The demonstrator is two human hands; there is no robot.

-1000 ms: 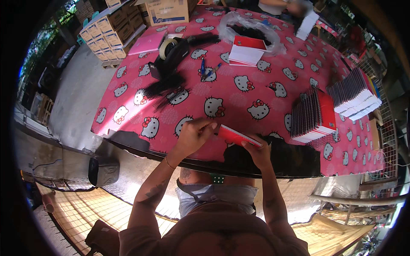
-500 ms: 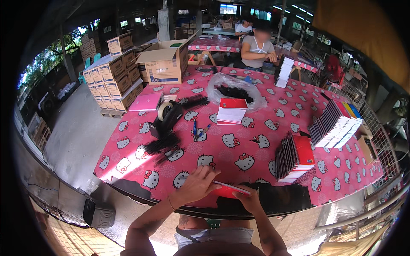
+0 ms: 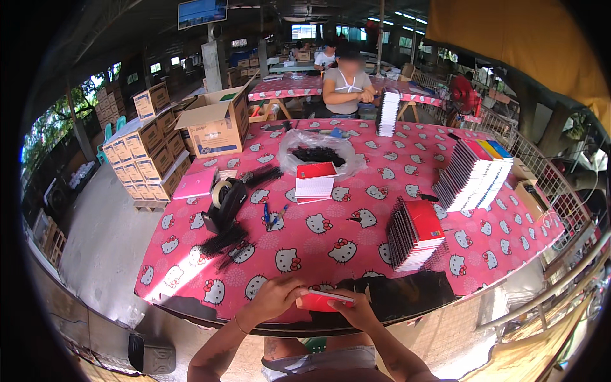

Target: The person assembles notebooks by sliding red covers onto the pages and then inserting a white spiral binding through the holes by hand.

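Between both hands, at the table's near edge, is a small red notebook. My left hand pinches its left end, with the fingers closed at the edge. My right hand grips the right end, thumb on top. Beyond them lie blue-handled pliers and black plastic spiral coils. A short stack of red notebooks stands mid-table. To the right is a taller stack of spiral-bound red notebooks. Whether a coil is at the held notebook's edge is too small to tell.
A black tape dispenser and a pink notebook lie at left. A clear plastic bag holds black coils. Notebook stacks stand far right, an open carton far left. A co-worker sits across the table.
The view has shifted, so the table's things sit further left in the picture. My left fingers have drawn in to the notebook's left end; my right hand keeps its hold.
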